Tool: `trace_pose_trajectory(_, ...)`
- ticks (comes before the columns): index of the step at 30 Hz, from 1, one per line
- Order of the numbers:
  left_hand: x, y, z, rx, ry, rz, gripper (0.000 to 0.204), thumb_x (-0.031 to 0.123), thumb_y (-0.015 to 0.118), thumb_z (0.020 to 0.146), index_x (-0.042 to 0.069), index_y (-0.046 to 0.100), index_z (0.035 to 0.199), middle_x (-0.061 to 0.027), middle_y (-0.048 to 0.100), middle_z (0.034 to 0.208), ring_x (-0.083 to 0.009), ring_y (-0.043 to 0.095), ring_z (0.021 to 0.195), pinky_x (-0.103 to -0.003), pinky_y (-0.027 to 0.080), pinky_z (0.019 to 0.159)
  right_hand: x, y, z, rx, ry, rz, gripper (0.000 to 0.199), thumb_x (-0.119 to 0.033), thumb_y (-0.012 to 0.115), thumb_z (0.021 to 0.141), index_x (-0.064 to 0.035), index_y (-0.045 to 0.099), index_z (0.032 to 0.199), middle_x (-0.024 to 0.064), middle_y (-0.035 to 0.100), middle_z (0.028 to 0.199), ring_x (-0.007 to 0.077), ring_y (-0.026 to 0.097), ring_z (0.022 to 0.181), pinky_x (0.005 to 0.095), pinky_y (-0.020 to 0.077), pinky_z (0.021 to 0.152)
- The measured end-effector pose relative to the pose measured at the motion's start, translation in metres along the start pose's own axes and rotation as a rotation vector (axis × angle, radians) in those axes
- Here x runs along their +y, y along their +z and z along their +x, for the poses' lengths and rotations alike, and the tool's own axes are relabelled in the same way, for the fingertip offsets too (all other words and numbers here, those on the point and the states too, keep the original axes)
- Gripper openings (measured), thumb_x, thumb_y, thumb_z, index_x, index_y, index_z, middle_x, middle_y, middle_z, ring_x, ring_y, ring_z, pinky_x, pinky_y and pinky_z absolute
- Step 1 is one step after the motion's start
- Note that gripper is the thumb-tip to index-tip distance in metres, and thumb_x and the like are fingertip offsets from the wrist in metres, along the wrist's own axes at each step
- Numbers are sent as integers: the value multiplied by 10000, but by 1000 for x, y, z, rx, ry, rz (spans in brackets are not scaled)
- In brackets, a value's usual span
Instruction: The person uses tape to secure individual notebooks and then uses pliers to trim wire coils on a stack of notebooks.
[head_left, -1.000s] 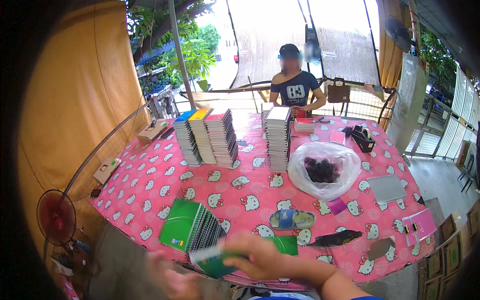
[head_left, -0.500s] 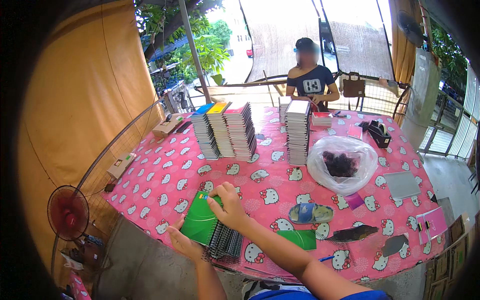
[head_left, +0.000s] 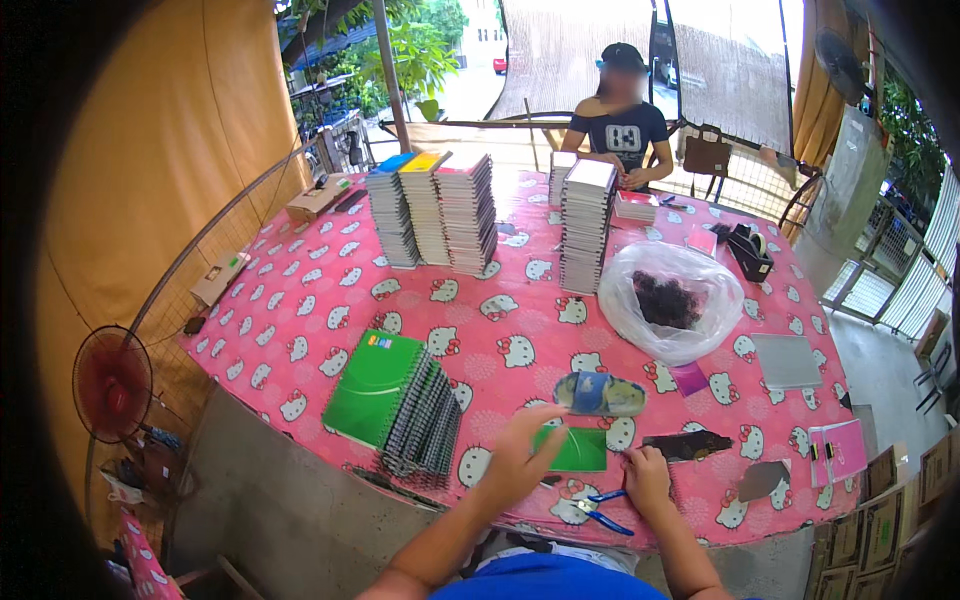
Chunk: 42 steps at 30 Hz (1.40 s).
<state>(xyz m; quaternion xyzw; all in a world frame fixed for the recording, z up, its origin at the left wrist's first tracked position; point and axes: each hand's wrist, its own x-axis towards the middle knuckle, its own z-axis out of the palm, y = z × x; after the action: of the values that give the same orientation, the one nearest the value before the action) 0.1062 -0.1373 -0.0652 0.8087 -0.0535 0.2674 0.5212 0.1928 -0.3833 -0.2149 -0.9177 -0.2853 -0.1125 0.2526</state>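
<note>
At the bench's (head_left: 300, 330) near edge, your left hand (head_left: 520, 455) spreads its fingers over a green pad (head_left: 575, 450); your right hand (head_left: 648, 478) rests curled beside pliers (head_left: 600, 508), holding nothing. Bare cloth lies beyond.

Brown cardboard cartons (head_left: 885, 505) stand stacked at the table's right, below it

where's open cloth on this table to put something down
Bare pink patterned tablecloth lies left of the fanned green spiral notebooks, and between them, the tall notebook stacks and the clear plastic bag. It is crowded in front of both hands, around the small green sheet and blue-handled pliers.
</note>
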Motion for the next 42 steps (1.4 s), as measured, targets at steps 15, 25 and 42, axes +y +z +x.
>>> trace_pose_trajectory(15, -153, 96, 24, -644, -348, 636, 333, 246, 745, 726, 155, 610, 1016, -47, 609, 1019, -262, 559, 1041, -486, 384, 856, 43, -18, 33, 49, 28, 422, 354, 36, 571, 783, -41, 613, 1126, 151, 583, 878, 289, 595, 798, 336, 468, 712)
trace_pose_trajectory(25, -139, 80, 14, -467, -191, 418, 286, 123, 699, 759, 105, 530, 990, -101, 626, 919, -322, 597, 912, -438, 428, 797, 74, -11, 42, -16, 227, 633, 242, -91, 649, 829, 3, 662, 1052, 49, 601, 780, 118, 558, 648, 268, 451, 610)
trace_pose_trajectory(42, -90, 46, 2, -300, 53, 505, 195, 98, 644, 779, 157, 683, 960, -13, 668, 881, -210, 609, 881, -418, 385, 841, 39, -72, 60, -72, 21, 423, 212, -142, 684, 813, 15, 693, 955, 74, 635, 720, 127, 591, 684, 294, 467, 631)
